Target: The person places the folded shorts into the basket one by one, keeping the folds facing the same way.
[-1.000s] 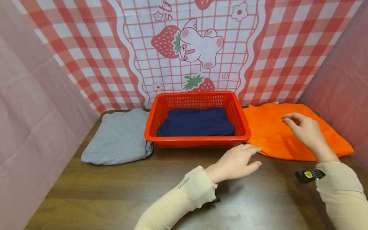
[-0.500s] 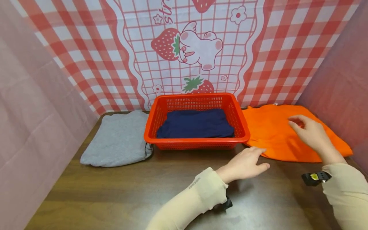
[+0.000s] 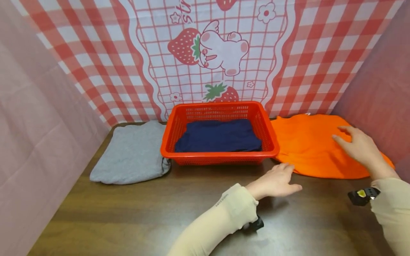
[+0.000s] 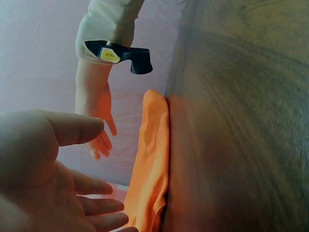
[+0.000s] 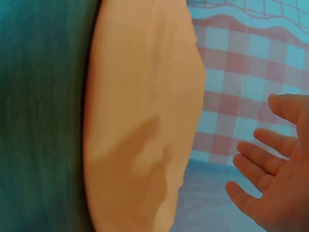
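A folded orange garment (image 3: 310, 145) lies flat on the table, right of a red plastic basket (image 3: 221, 155). My right hand (image 3: 363, 147) hovers above its right part, fingers spread and nothing held; its shadow falls on the cloth in the right wrist view. My left hand (image 3: 273, 181) is over the table by the garment's near left edge, fingers loosely extended and holding nothing. In the left wrist view the left palm and fingers (image 4: 104, 205) face the orange garment (image 4: 153, 159). Inside the basket lies folded navy cloth (image 3: 219, 136).
Folded grey cloth (image 3: 132, 153) lies left of the basket. A checked strawberry-print curtain (image 3: 217, 53) hangs right behind the basket, and pink fabric walls (image 3: 45, 106) close off both sides. The brown wooden table (image 3: 128, 217) stretches across the front.
Across the last second my right hand has moved right over the orange garment, its fingers opening wider. My left hand has shifted somewhat to the right. The basket and cloths stay put.
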`<state>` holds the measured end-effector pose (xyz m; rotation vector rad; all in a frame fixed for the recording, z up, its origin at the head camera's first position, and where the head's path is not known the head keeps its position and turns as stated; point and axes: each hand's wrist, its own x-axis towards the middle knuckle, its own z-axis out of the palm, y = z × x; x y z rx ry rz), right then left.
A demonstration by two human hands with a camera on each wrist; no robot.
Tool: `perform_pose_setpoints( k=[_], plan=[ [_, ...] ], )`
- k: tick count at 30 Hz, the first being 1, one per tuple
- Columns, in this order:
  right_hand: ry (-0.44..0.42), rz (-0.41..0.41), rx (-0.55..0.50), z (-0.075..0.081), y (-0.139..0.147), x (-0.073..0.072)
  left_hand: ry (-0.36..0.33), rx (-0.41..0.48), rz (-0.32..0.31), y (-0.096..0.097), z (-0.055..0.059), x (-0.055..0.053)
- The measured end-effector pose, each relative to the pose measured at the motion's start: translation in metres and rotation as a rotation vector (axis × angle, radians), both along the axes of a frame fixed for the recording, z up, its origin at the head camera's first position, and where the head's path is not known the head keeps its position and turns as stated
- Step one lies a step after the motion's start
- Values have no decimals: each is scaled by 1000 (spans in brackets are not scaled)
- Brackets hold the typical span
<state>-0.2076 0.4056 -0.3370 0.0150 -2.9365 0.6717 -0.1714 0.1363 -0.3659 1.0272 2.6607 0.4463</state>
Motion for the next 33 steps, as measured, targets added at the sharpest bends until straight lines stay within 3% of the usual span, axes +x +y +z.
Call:
perform_pose_setpoints(
  k=[7, 13, 20, 29, 33],
  plan=[
    [-37, -9, 24, -8, 14, -2, -69, -18, 43, 4, -4, -3],
    [-60, -10, 52, -13, 27, -4, -87, 12, 105, 11, -6, -3],
    [-95, 9, 84, -20, 39, -7, -201, 147, 248, 16, -14, -4],
    [-87, -66, 164, -31, 52, -7, -225, 302, 430, 25, -16, -6],
    [-87, -42, 139, -34, 60, -5, -245, 329, 504, 30, -16, -7]
  ],
)
